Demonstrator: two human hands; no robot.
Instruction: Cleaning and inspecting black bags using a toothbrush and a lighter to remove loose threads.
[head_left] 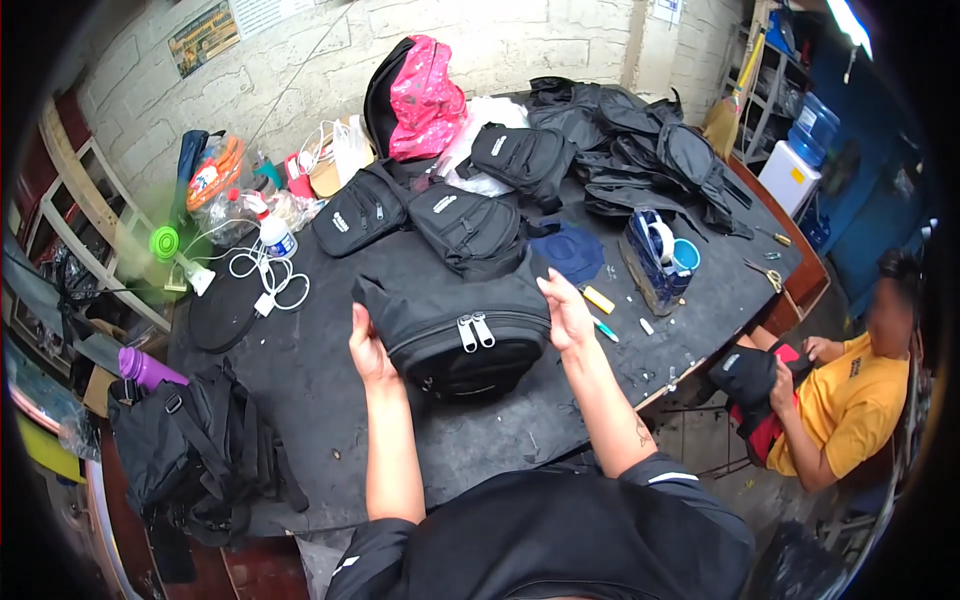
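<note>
Between my two hands is a black backpack [455, 300] with two silver zipper pulls meeting on its curved top. My left hand [373, 347] grips its left side, thumb up and the other fingers mostly hidden by the fabric. On the opposite side my right hand [567, 315] holds the bag near its upper corner. Just beyond lie a small black shoulder bag [465, 226] and another black bag [360, 208]. A dark blue cloth piece [568, 252] lies past my right hand, with a yellow marker [598, 299] and a teal pen [605, 329] nearer.
Black bags [640, 150] are heaped at the far right, beside a pink bag [428, 95]. A tape dispenser [655, 260] and scissors [765, 274] lie right. At left are a spray bottle [275, 235], green fan [163, 243] and strapped black bag [190, 440]. A seated person [850, 400] handles a bag.
</note>
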